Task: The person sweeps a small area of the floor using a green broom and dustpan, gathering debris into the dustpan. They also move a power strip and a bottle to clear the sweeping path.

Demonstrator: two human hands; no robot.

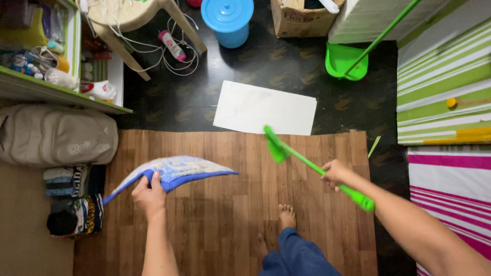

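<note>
Wood-patterned flooring (225,220) is covering the middle of the room, with dark floor (266,66) beyond it where a white board (265,108) is lying flat. The left hand (149,195) is lifting a blue-edged mat (171,173) by its near edge, fingers clenched over the border; the mat is sagging and curling at the free end, so it looks light and floppy, best gripped along the bound rim. The right hand (335,173) is wrapping around a green broom (317,168) partway along its handle, head pointing toward the board. The broom seems light and stiff. A bare foot (286,215) is standing between the arms, and a green dustpan (347,61) is resting by the striped mattress (444,82).
</note>
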